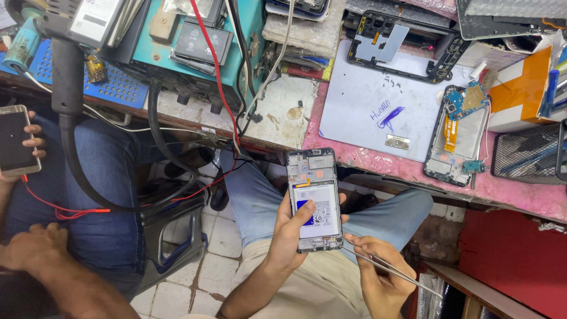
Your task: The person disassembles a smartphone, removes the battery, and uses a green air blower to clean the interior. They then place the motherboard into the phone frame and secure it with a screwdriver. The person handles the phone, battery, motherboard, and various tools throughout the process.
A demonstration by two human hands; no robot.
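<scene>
Steel tweezers (384, 269) sit pinched in the right hand (378, 277), fingers closed around them, with the thin tips aimed up toward the lower edge of the opened phone (314, 198). That phone is gripped in the left hand (289, 227), thumb lying across the white battery (318, 210), fingers wrapped round the back, so both hands are clamped on something. The phone has its back cover off, grey frame and board showing above the battery, and it's held upright in the air over the person's lap, just in front of the bench (413, 168) edge, not touching it.

Further out on the pink bench top there's a pale grey work mat (366, 112) with some blue scribble on it, and to its right another stripped phone (459, 139) lying flat with a blue board and an orange flex cable showing. A black empty phone frame (401, 44) lies at the top of the mat. Off to the left is a teal repair station (201, 41) with red and black cables (218, 88) hanging off it.

At the far left a second person in jeans is holding a gold phone (16, 142) with a dark screen, their other hand (32, 245) resting on their knee.
</scene>
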